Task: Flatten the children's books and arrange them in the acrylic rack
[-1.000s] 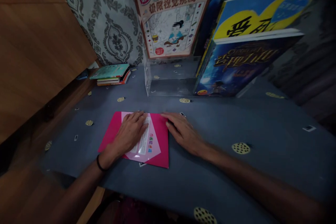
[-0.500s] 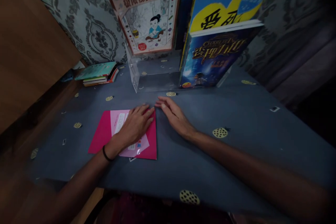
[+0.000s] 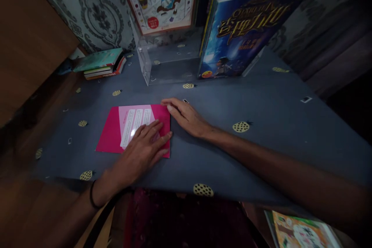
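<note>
A thin pink book (image 3: 109, 135) with white text panels lies flat on the dark blue-grey table cover (image 3: 221, 151). Across its lower right part rests my left hand (image 3: 143, 147), fingers outstretched and a black band around the wrist. My right hand (image 3: 187, 116) is at the book's upper right corner, its fingertips at the top edge and the palm on edge beside it. Its fingers are extended and close together; whether they pinch the corner I cannot tell, but they look loosely held out.
Behind stands a clear acrylic rack (image 3: 147, 66) with an upright picture book (image 3: 174, 11) and a dark blue book (image 3: 232, 42) in front of a yellow one. A small stack of books (image 3: 100, 64) lies at the back left. Another colourful book (image 3: 302, 230) shows below the table's front edge.
My left hand has slid down the book toward me, uncovering its text panels. The right hand now reaches the upper right corner. The camera view has tilted downward.
</note>
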Motion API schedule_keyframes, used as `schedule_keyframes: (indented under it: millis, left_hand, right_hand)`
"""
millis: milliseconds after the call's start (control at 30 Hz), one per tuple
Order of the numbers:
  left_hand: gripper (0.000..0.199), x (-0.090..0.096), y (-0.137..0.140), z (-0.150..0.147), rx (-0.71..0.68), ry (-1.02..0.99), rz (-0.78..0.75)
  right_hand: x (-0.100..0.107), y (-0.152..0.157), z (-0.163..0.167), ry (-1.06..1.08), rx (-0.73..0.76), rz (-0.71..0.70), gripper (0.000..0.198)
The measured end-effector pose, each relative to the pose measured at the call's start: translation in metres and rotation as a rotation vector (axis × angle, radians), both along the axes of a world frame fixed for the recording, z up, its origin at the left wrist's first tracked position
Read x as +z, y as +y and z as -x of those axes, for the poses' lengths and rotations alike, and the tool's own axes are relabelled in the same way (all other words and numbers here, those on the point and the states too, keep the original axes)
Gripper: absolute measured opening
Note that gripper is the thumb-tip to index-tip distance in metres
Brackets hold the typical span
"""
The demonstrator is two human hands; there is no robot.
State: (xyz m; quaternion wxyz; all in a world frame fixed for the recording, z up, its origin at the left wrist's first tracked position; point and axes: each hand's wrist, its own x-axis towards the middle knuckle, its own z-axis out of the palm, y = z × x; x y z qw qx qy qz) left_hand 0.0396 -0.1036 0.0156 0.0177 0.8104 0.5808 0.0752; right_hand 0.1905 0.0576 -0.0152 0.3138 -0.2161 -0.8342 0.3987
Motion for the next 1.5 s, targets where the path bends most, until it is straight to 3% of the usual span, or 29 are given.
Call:
schedule_keyframes:
  millis: [167,333,567,633,800,867,967,1100,1167,1300,1500]
  left_hand:
    - [0.044,0.001,-0.031,0.000,-0.025,0.052,-0.016]
    - [0.048,-0.011,-0.035,0.024,0.026,0.198,-0.117]
    - [0.038,-0.012,-0.037,0.042,-0.135,0.311,-0.281]
    - [0.027,-0.004,-0.035,0.043,-0.103,0.217,-0.382]
    - [0.029,0.027,-0.017,0.042,0.298,-0.179,-0.499]
    - [0.031,0.040,-0.009,0.041,0.386,-0.331,-0.495]
    - [0.032,0.057,0.001,0.041,0.430,-0.504,-0.485]
    - [0.038,0.076,0.011,0.038,0.417,-0.660,-0.475]
    - [0.042,0.084,0.018,0.035,0.399,-0.760,-0.482]
    - [0.046,0.096,0.035,0.029,0.338,-1.027,-0.493]
    - [0.042,0.094,0.064,0.030,0.270,-1.427,-0.511]
  right_hand:
    - [-0.002,-0.003,0.001,-0.109,0.029,-0.127,0.037]
    - [-0.006,-0.003,0.003,-0.160,0.045,-0.211,0.038]
    - [-0.002,-0.003,0.005,-0.119,0.096,-0.222,0.043]
    - [0.000,-0.002,0.004,-0.074,0.109,-0.154,0.050]
    - [0.000,0.007,0.002,0.109,0.164,0.169,0.068]
    - [0.000,0.011,0.001,0.204,0.171,0.302,0.068]
    - [0.002,0.014,0.000,0.295,0.167,0.451,0.062]
    - [0.003,0.011,0.002,0.378,0.171,0.597,0.070]
    - [0.001,0.008,0.004,0.428,0.170,0.652,0.062]
    - [0.000,0.007,0.006,0.443,0.196,0.645,0.041]
    - [0.027,0.018,-0.008,0.468,0.140,0.417,0.037]
